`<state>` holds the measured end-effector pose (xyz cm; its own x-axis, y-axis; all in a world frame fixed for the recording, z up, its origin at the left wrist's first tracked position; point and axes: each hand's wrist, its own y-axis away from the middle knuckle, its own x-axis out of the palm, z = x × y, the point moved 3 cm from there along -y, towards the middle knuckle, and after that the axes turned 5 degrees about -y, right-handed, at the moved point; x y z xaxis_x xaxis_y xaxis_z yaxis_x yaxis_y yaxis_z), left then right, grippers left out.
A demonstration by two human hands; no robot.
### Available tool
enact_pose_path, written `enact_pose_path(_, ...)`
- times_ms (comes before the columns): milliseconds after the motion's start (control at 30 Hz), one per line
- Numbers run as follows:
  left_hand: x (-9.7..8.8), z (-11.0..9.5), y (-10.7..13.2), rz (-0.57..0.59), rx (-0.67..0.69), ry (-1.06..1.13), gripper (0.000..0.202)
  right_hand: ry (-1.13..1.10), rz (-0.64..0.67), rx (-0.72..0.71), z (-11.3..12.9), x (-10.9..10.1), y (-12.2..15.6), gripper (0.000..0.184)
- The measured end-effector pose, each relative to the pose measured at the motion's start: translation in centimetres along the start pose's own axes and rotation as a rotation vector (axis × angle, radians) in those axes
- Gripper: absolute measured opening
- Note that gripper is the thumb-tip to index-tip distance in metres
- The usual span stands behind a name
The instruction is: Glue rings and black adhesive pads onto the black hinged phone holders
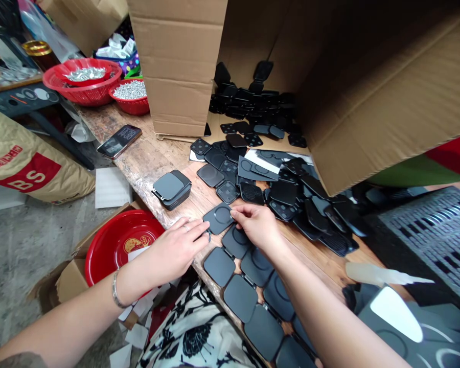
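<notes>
A dark grey square panel with a raised ring [217, 219] is held at the table's near edge between both hands. My right hand [258, 227] pinches its right edge between thumb and fingers. At its left edge, my left hand [184, 244] grips the panel with fingers together; the thumb is partly hidden. Just below lie rows of hinged dark square panels [240, 297], opened flat, some with rings partly under my right forearm. A small stack of folded panels [171, 188] sits to the upper left of my hands.
Loose black pieces [283, 191] are heaped behind my hands, before an open cardboard box [180, 66] holding more. A phone [120, 141] lies on the left; red baskets [132, 105] hold small metal parts. Below stands a red basin [99, 255]. A translucent nozzle bottle [371, 273] lies right.
</notes>
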<state>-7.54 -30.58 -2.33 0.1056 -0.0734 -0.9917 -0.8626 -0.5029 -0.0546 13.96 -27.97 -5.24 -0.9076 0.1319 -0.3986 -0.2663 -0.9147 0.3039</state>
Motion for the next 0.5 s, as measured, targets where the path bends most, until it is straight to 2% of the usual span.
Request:
enact_pose_path(133,-0.3,-0.2,-0.2,0.012,0.004,-0.008,0.038,0.182,-0.032,-0.089,0.4,0.0,0.4,0.02)
enact_pose_path(367,-0.5,-0.3,-0.4,0.038,-0.007,-0.036,0.038,0.581,-0.085,-0.35,2.0,0.9,2.0,0.025)
enact_pose_path(500,-0.5,-0.3,-0.5,0.05,-0.013,-0.029,0.035,0.837,-0.071,-0.388,2.5,1.4,2.5,0.027)
